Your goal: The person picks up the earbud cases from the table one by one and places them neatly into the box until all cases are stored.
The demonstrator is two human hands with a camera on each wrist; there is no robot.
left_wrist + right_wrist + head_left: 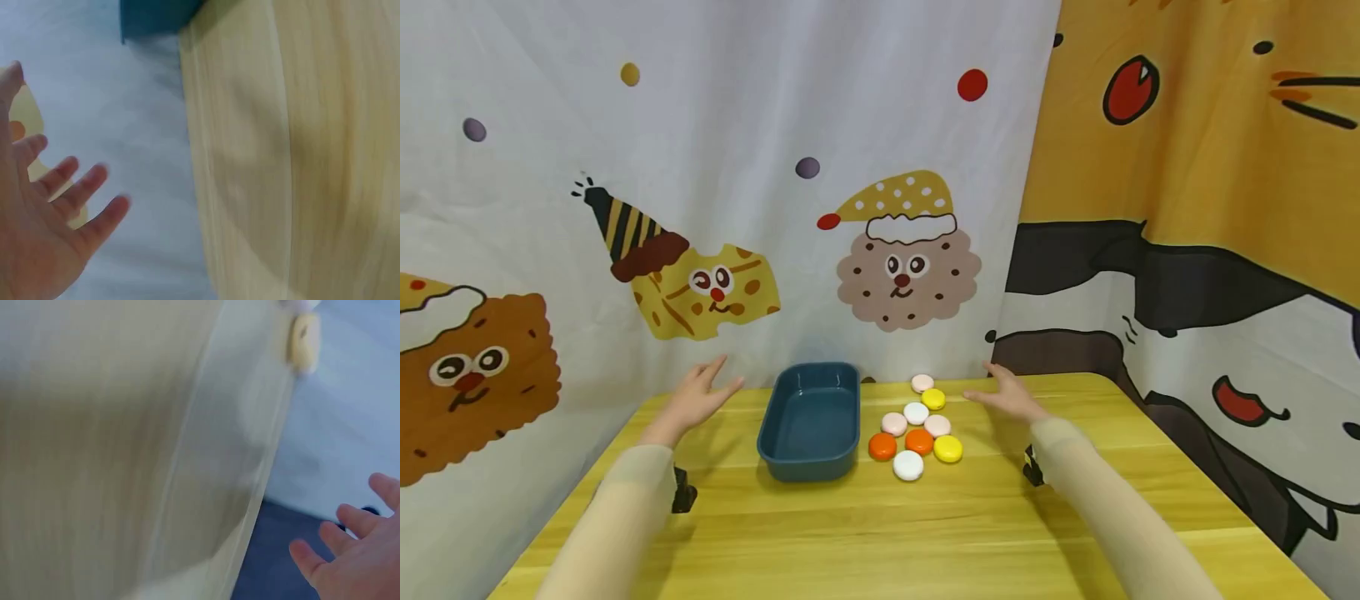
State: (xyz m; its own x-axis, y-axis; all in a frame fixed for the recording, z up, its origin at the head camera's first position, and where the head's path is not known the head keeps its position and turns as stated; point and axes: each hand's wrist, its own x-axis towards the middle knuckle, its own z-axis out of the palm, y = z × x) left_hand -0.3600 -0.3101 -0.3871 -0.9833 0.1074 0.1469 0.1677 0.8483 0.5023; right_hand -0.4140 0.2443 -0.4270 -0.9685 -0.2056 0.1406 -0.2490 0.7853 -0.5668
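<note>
Here I am at the tabletop (850,542), both arms out, and the tray (808,472) is my marker. My left grip (692,402) is left of the tray, apart from it, fingers spread, nothing in them. My right grip (1011,398) is well over to the tray's right, beyond the discs, fingers and thumb apart, holding nothing either.

And there are the discs (919,442), nine of them, loosely bunched just right of the tray: two orange, two yellow, two white, three pink. The front white one (908,467) sits about level with the tray's near end; the back pink one (922,383) is out by its far end. Nothing is inside the tray.

How will they handle? I judge the discs light, hard and smooth; that shine on the domed tops says slippery. Pressing down on a dome could send one skidding, so I'd pinch across the rounded edge, thumb against a finger or two, low on the sides. The tray looks stiff and glossy, plastic or ceramic, I can't tell, so its weight is a guess; its two long walls, just below the rim, look the surest hold.
</note>
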